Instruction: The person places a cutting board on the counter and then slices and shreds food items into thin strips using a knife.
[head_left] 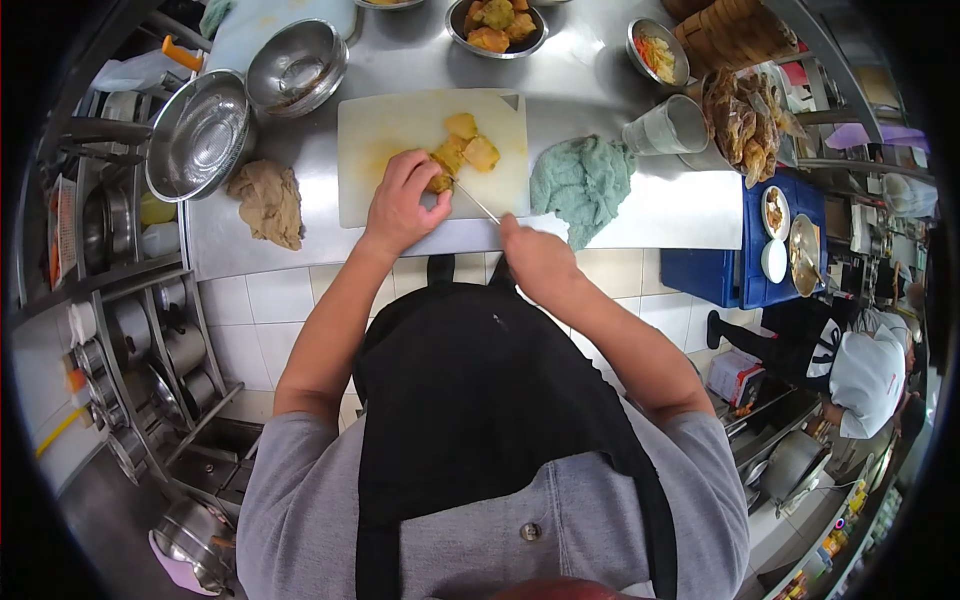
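A knife is in my right hand, whose fingers are wrapped round its handle near the table's front edge. The blade points up and left to a yellow-green chunk that looks like pumpkin. My left hand pinches that chunk against the white cutting board, with its fingers bent and partly hiding it. Just beyond, several cut chunks with orange-yellow flesh and greenish skin lie together on the board. Whether the blade is inside the held chunk, I cannot tell.
A green cloth lies right of the board, beside a clear plastic container. On the left are a brown cloth and metal strainers. A bowl of similar chunks stands behind. Another person is at far right.
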